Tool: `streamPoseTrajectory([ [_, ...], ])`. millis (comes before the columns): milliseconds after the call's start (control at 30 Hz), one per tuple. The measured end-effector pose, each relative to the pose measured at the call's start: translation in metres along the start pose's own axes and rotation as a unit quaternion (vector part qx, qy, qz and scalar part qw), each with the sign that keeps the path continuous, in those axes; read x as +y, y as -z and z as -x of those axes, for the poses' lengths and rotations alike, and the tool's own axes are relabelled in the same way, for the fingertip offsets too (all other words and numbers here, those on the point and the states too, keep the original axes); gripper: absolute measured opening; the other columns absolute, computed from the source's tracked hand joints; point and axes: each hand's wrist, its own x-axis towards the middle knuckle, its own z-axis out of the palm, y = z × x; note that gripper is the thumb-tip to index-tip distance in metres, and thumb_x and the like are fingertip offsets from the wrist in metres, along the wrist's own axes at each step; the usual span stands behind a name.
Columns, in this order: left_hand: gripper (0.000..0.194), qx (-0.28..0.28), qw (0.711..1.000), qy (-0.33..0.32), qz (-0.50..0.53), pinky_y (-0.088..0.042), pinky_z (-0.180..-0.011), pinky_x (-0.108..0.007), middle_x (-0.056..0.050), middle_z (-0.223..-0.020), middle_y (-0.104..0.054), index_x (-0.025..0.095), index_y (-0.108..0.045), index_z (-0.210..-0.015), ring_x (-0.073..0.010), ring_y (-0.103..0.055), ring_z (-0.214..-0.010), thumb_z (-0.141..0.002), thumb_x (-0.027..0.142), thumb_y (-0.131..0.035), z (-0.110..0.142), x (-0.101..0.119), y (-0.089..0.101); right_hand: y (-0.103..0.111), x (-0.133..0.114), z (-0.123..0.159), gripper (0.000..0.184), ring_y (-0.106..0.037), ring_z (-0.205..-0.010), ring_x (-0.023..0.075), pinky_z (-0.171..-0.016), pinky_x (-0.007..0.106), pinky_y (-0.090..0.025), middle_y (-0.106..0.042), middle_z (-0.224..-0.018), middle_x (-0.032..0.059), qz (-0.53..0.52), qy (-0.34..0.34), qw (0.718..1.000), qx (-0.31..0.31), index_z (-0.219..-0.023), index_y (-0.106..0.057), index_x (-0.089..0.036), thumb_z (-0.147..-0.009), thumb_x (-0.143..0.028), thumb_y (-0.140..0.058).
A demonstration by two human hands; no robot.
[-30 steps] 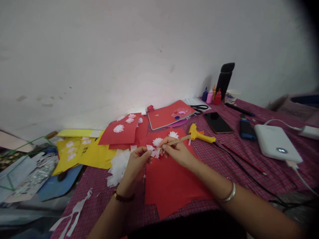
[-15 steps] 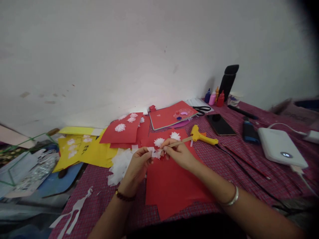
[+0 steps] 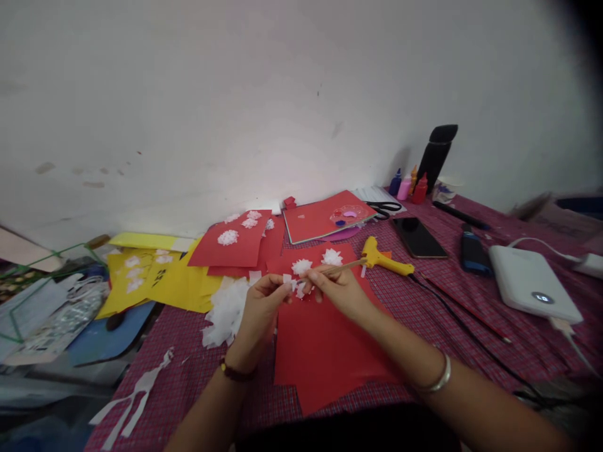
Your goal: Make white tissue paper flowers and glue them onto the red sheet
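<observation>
My left hand (image 3: 266,301) pinches a small white paper piece (image 3: 287,279) between thumb and fingertips. My right hand (image 3: 335,289) is closed on a thin wooden stick (image 3: 351,265), held slantwise with its upper end to the right. The stick's lower end is hidden by my fingers, close to the white paper. Both hands hover over a sheet of red paper (image 3: 330,351). On that sheet, just behind my fingers, sit two white paper flowers, one (image 3: 302,267) near my right hand and one (image 3: 331,257) farther right. White paper pieces (image 3: 225,314) lie in a heap beside my left hand.
A yellow glue gun (image 3: 386,262) rests right of my right hand, its cord trailing right. Red cards with white flowers (image 3: 230,251) and yellow cards (image 3: 183,285) lie to the left. A phone (image 3: 419,237), scissors (image 3: 384,207), power bank (image 3: 534,282) and paint bottles (image 3: 419,188) stand or lie rightward.
Both hands stay over the red sheet and keep their hold. The white paper in the left fingertips has turned and now points more upward. The view has shifted slightly.
</observation>
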Motion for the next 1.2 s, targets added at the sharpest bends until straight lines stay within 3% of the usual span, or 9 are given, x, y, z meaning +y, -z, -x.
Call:
streamPoseTrajectory([
  [167,0.009,0.002,0.983,-0.09,-0.163,-0.038,-0.055,-0.021,0.003,-0.057,-0.056,0.017,-0.061,-0.066,-0.0087,-0.049,-0.055,-0.072,0.023,-0.065,0.002,-0.001,-0.003,-0.005,0.001,0.002,0.018,-0.047,-0.042,0.0069,-0.041,0.019,-0.037,-0.056,-0.056,-0.0031,-0.12,-0.05,0.991,0.033,-0.08,-0.061,-0.018,-0.08,-0.034,-0.054],
  [267,0.009,-0.007,0.995,-0.043,-0.087,-0.038,-0.053,-0.02,0.004,-0.058,-0.056,0.017,-0.059,-0.066,-0.0077,-0.048,-0.053,-0.069,0.022,-0.067,0.0,-0.002,-0.001,-0.005,-0.002,0.003,0.015,-0.046,-0.042,0.0061,-0.043,0.02,-0.04,-0.059,-0.061,-0.0037,-0.167,-0.071,0.983,0.003,-0.083,-0.061,-0.019,-0.077,-0.032,-0.06],
  [433,0.012,-0.03,0.998,0.035,0.037,-0.039,-0.053,-0.018,0.003,-0.061,-0.057,0.016,-0.06,-0.066,-0.0068,-0.05,-0.055,-0.065,0.02,-0.071,-0.002,-0.005,-0.003,-0.001,-0.009,0.0,0.016,-0.05,-0.044,0.0058,-0.043,0.019,-0.039,-0.063,-0.063,-0.0014,-0.065,-0.032,0.997,0.016,-0.073,-0.065,-0.016,-0.07,-0.032,-0.068],
  [600,0.006,0.017,0.993,-0.102,-0.047,-0.042,-0.059,-0.019,0.0,-0.076,-0.061,0.015,-0.062,-0.067,-0.0064,-0.052,-0.06,-0.069,0.015,-0.067,0.001,0.014,-0.012,0.006,-0.007,-0.005,0.023,-0.046,-0.037,0.0049,-0.038,0.018,-0.035,-0.062,-0.057,-0.0026,-0.148,-0.069,0.984,0.071,-0.067,-0.061,-0.016,-0.071,-0.038,-0.066],
  [700,0.007,0.057,0.987,-0.142,-0.042,-0.042,-0.057,-0.019,0.002,-0.079,-0.062,0.016,-0.059,-0.067,-0.0056,-0.051,-0.057,-0.07,0.012,-0.064,0.004,0.033,-0.001,0.016,-0.004,-0.01,0.021,-0.043,-0.035,0.0047,-0.036,0.018,-0.034,-0.06,-0.053,-0.0039,-0.193,-0.108,0.97,0.103,-0.066,-0.059,-0.016,-0.07,-0.035,-0.067],
  [833,0.009,0.001,0.986,-0.043,-0.163,-0.038,-0.051,-0.017,0.004,-0.056,-0.055,0.015,-0.057,-0.065,-0.0061,-0.048,-0.051,-0.071,0.016,-0.063,0.009,0.038,0.023,0.026,0.002,-0.015,0.02,-0.042,-0.034,0.005,-0.036,0.019,-0.036,-0.058,-0.051,-0.0041,-0.179,-0.145,0.969,0.092,-0.068,-0.059,-0.015,-0.071,-0.033,-0.066],
  [967,0.018,-0.062,0.982,0.059,-0.166,-0.041,-0.05,-0.019,0.001,-0.066,-0.058,0.016,-0.056,-0.079,-0.0081,-0.05,-0.053,-0.077,0.033,-0.059,0.011,0.022,0.021,0.024,0.006,-0.014,0.021,-0.044,-0.034,0.0048,-0.036,0.018,-0.033,-0.059,-0.052,-0.0037,-0.157,-0.143,0.975,0.056,-0.067,-0.057,-0.015,-0.072,-0.034,-0.065],
  [1100,0.036,-0.114,0.959,0.012,-0.259,-0.041,-0.052,-0.021,0.003,-0.066,-0.058,0.018,-0.054,-0.102,-0.0101,-0.051,-0.056,-0.07,0.029,-0.064,0.01,0.01,-0.002,0.018,0.005,-0.01,0.022,-0.045,-0.034,0.0047,-0.037,0.018,-0.032,-0.059,-0.052,-0.0034,-0.145,-0.131,0.98,0.045,-0.068,-0.058,-0.015,-0.071,-0.035,-0.065],
  [1200,0.017,-0.105,0.935,-0.044,-0.337,-0.037,-0.053,-0.021,0.004,-0.06,-0.052,0.017,-0.058,-0.083,-0.0097,-0.047,-0.055,-0.071,0.028,-0.06,0.01,0.009,-0.012,0.017,0.003,-0.009,0.022,-0.044,-0.034,0.0049,-0.037,0.018,-0.032,-0.059,-0.052,-0.0034,-0.148,-0.128,0.98,0.034,-0.07,-0.058,-0.015,-0.071,-0.036,-0.065],
])
